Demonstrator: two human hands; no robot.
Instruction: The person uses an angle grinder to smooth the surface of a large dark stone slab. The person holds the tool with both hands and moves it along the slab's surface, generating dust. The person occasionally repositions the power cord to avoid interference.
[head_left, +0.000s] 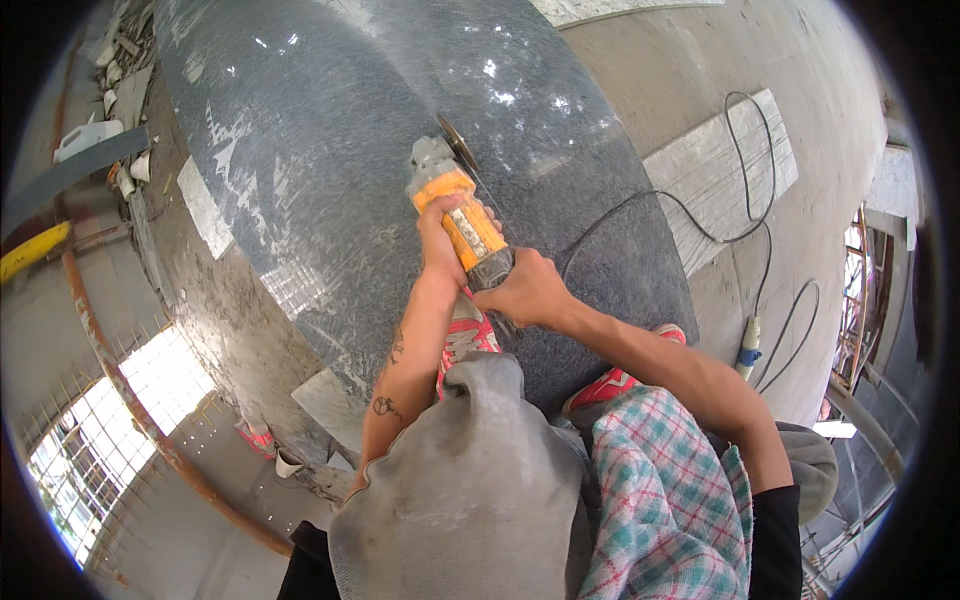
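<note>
A worn orange and grey angle grinder (460,210) is held over a large dark grey stone slab (260,140), its disc (460,145) standing edge-on at a straight line across the slab. My left hand (439,237) is wrapped round the grinder's orange body. My right hand (525,285) grips its dark rear end, and a black cord (676,200) runs off to the right. Red sneakers (608,385) show beneath me on the slab, beside a checked cloth (665,490) over my lap.
Pale stone boards (725,160) lie on the concrete floor at right, with a cable connector (749,345). At left are debris, a white jug (87,139), a yellow bar (30,250), a rusty pipe (130,400) and a rebar grid (90,470) at a bright opening.
</note>
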